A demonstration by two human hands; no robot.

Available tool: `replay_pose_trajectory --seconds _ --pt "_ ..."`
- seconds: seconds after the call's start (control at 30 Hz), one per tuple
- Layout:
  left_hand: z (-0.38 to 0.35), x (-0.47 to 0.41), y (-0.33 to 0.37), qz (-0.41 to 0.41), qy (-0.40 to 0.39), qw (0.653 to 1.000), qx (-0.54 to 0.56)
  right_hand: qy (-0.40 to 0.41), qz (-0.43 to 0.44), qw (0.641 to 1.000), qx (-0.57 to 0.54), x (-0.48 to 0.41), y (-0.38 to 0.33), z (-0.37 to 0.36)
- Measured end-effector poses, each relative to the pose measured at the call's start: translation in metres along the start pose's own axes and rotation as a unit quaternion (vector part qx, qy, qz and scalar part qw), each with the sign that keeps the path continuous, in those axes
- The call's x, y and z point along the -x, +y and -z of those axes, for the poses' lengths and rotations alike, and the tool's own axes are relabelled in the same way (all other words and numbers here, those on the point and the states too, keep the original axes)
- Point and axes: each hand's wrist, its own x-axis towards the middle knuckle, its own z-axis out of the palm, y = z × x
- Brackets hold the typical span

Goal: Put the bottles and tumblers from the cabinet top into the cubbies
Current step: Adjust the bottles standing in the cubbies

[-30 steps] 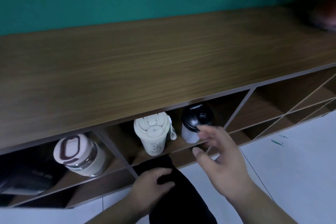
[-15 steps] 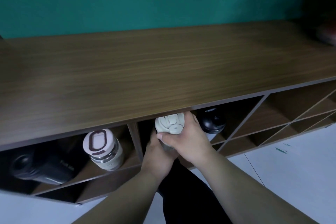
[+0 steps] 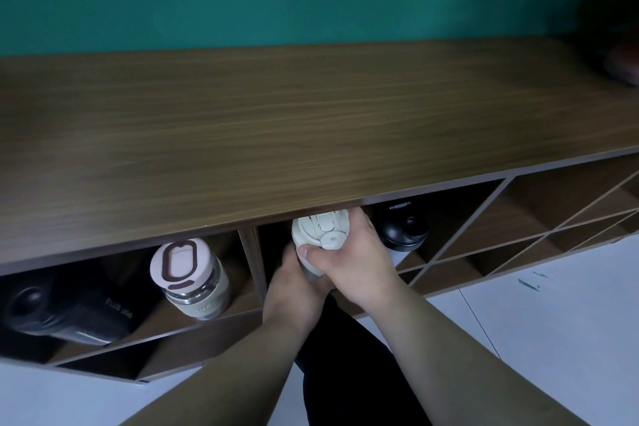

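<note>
Wood-grain cubby (image 3: 276,245): hands (image 3: 349,263) clasp smooth, perhaps plastic, cream tumbler (image 3: 320,230).

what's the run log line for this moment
hands: both on cream tumbler | place: middle cubby | beside: black tumbler | cabinet top: bare

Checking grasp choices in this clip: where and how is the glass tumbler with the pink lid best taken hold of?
Take the glass tumbler around its body just below the pink lid, coming in from the open front of its cubby. It stands upright, the cabinet top blocks a reach from above, and a dark bottle crowds its left, so a front-right grip looks easiest.
</note>
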Motion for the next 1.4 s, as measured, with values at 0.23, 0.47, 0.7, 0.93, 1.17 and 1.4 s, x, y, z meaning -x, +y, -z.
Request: replay_pose_trajectory --seconds 0.23,0.47,0.7,0.93,1.17,1.4 --pt "0.006 0.014 -0.017 0.016 -0.049 0.998 -0.038 0.005 0.009 1.000 -0.011 0.015 0.001 0.012" --pt "0.101 0.066 -0.040 -0.010 -0.193 0.973 -0.125 0.019 0.079 0.989 0.127 0.091 -0.039 0.013" --pt "0.153 0.060 -0.089 0.064 -0.068 0.993 -0.073 -0.183 0.103 0.968 0.139 0.101 -0.078 -0.066" --pt "0.169 0.023 -0.107 0.072 0.036 0.991 -0.108 -0.130 0.056 0.987 0.081 0.068 -0.079 -0.123" --pt "0.166 0.000 -0.130 0.029 0.017 0.999 -0.032 -0.105 0.009 0.994 0.009 0.053 -0.082 -0.146" --pt "0.173 0.006 -0.112 0.014 -0.002 0.999 -0.029 -0.100 -0.002 0.995 0.000 0.050 -0.085 -0.154"
